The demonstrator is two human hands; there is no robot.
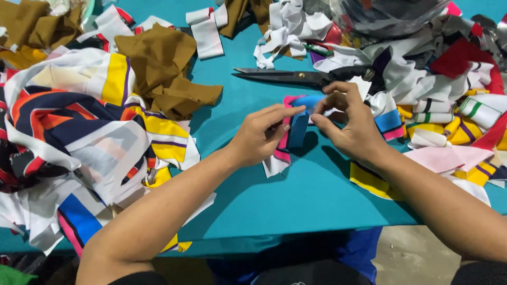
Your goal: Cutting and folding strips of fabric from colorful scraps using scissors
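Observation:
A narrow strip of fabric (297, 129), blue with pink and white bands, is held over the teal table (296, 195) between both hands. My left hand (259, 138) pinches its left side with thumb and fingers. My right hand (353, 122) grips the upper right end with its fingertips. The strip's lower end hangs down onto the table. Black scissors (303, 77) lie just behind the hands, blades pointing left, handles half under scraps.
A big heap of striped cloth (90, 132) in white, yellow, navy and orange fills the left side, with brown fabric (163, 74) on top. Many small scraps (449, 100) pile up at the right and back. The table's front edge runs along the bottom.

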